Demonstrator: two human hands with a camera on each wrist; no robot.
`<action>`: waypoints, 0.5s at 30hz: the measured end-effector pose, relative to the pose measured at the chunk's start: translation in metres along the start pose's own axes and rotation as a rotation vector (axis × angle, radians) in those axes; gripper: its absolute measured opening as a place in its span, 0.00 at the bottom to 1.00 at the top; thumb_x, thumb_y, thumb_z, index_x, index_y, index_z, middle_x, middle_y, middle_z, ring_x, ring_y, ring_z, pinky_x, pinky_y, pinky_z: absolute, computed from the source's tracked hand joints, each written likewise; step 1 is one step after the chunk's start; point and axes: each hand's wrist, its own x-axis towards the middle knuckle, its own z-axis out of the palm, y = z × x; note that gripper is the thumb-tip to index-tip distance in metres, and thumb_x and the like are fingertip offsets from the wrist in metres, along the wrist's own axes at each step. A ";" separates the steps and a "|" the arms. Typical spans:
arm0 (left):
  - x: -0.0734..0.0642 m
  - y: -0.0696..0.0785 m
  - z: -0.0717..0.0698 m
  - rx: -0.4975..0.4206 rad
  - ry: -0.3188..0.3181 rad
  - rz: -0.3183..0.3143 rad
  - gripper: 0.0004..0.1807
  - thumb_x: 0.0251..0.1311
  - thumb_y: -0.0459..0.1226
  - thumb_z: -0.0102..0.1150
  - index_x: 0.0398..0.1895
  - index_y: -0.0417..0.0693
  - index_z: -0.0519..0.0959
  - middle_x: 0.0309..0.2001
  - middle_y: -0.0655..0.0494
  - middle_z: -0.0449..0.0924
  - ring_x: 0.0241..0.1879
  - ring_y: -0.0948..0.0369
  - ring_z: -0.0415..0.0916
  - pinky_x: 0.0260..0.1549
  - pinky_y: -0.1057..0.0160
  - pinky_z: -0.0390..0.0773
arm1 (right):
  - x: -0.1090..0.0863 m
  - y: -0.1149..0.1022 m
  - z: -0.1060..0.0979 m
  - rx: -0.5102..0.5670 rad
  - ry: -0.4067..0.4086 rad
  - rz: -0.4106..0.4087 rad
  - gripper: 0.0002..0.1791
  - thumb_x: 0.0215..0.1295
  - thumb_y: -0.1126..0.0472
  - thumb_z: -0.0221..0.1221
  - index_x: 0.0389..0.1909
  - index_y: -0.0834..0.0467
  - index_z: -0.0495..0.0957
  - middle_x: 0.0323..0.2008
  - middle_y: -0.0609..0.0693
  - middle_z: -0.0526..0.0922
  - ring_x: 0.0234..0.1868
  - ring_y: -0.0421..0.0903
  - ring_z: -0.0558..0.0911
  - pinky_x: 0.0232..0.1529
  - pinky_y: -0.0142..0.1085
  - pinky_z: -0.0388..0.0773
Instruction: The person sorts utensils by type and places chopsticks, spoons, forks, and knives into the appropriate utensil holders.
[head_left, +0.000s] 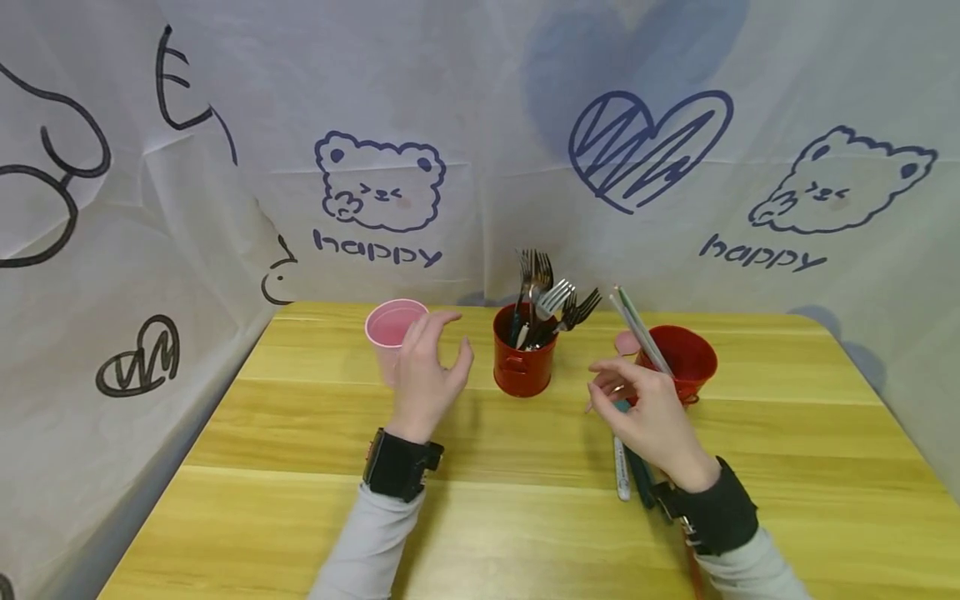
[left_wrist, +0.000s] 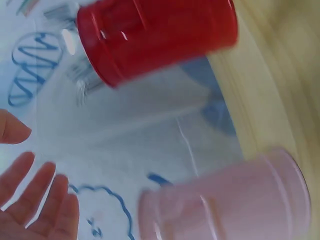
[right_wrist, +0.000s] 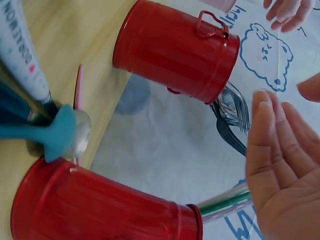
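Note:
My left hand [head_left: 427, 367] is held up beside a pink bucket [head_left: 384, 354], overlapping its right side in the head view. Its fingers are loosely spread and hold nothing, as the left wrist view confirms. A red bucket [head_left: 522, 375] full of forks [head_left: 536, 275] stands between my hands. My right hand [head_left: 648, 412] hovers in front of a second red bucket [head_left: 686, 358], fingers relaxed and thumb apart, with nothing between them. Several thin green and pale sticks [head_left: 641, 329] lean in that bucket. A teal spoon [right_wrist: 62, 132] and a metal spoon [right_wrist: 81, 135] lie beside it.
Below my right hand lie a white printed pen [head_left: 622, 471] and a dark-handled item [head_left: 641, 479]. A pink round piece [head_left: 627, 342] shows left of the right bucket. White cloth [head_left: 480, 192] with drawings hangs behind the wooden table [head_left: 300, 500].

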 end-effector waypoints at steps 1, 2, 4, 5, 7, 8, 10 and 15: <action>0.001 -0.005 -0.003 0.010 0.017 -0.011 0.19 0.58 0.33 0.65 0.54 0.40 0.79 0.53 0.43 0.83 0.54 0.46 0.79 0.58 0.48 0.78 | 0.000 0.000 0.000 -0.015 -0.010 0.008 0.12 0.61 0.68 0.66 0.45 0.59 0.82 0.30 0.46 0.86 0.30 0.33 0.83 0.34 0.30 0.84; 0.002 -0.010 -0.005 0.022 0.032 -0.023 0.21 0.58 0.34 0.65 0.55 0.39 0.78 0.55 0.42 0.81 0.56 0.45 0.78 0.59 0.47 0.76 | -0.001 0.000 0.000 -0.029 -0.019 0.012 0.11 0.61 0.68 0.66 0.45 0.59 0.82 0.30 0.46 0.86 0.30 0.34 0.83 0.34 0.31 0.84; 0.003 -0.020 -0.009 0.044 0.058 -0.055 0.25 0.56 0.36 0.67 0.58 0.39 0.76 0.59 0.41 0.78 0.60 0.44 0.74 0.60 0.45 0.76 | -0.001 -0.001 0.000 -0.058 -0.043 0.025 0.11 0.61 0.67 0.66 0.45 0.59 0.82 0.31 0.46 0.86 0.30 0.35 0.83 0.34 0.32 0.84; 0.003 -0.025 -0.011 0.047 0.071 -0.074 0.27 0.55 0.37 0.68 0.59 0.39 0.75 0.61 0.40 0.76 0.62 0.43 0.72 0.60 0.44 0.75 | -0.001 -0.001 0.000 -0.073 -0.061 0.031 0.11 0.62 0.66 0.66 0.45 0.59 0.82 0.31 0.47 0.86 0.31 0.36 0.83 0.34 0.33 0.84; 0.003 -0.033 -0.015 0.052 0.092 -0.114 0.32 0.53 0.39 0.70 0.62 0.40 0.73 0.65 0.39 0.72 0.64 0.42 0.68 0.61 0.41 0.73 | -0.001 -0.001 0.000 -0.109 -0.098 0.047 0.11 0.63 0.65 0.66 0.45 0.59 0.82 0.32 0.47 0.86 0.31 0.38 0.83 0.35 0.35 0.84; 0.003 -0.037 -0.016 0.053 0.101 -0.136 0.34 0.53 0.40 0.70 0.64 0.40 0.72 0.66 0.38 0.70 0.65 0.41 0.67 0.62 0.39 0.72 | -0.001 -0.002 0.000 -0.129 -0.117 0.053 0.11 0.63 0.64 0.66 0.46 0.59 0.82 0.32 0.47 0.87 0.32 0.39 0.84 0.36 0.36 0.84; 0.002 -0.045 -0.019 0.049 0.107 -0.182 0.38 0.51 0.42 0.71 0.66 0.41 0.70 0.69 0.37 0.67 0.67 0.40 0.64 0.63 0.36 0.69 | -0.001 -0.003 -0.001 -0.172 -0.157 0.066 0.11 0.63 0.63 0.66 0.46 0.59 0.82 0.32 0.47 0.87 0.32 0.41 0.84 0.36 0.38 0.84; -0.001 -0.060 -0.021 0.058 0.047 -0.301 0.46 0.50 0.47 0.73 0.72 0.43 0.64 0.73 0.35 0.60 0.71 0.38 0.59 0.66 0.32 0.64 | -0.002 -0.004 -0.004 -0.256 -0.263 0.106 0.12 0.62 0.62 0.67 0.45 0.58 0.82 0.33 0.49 0.87 0.32 0.44 0.83 0.34 0.34 0.80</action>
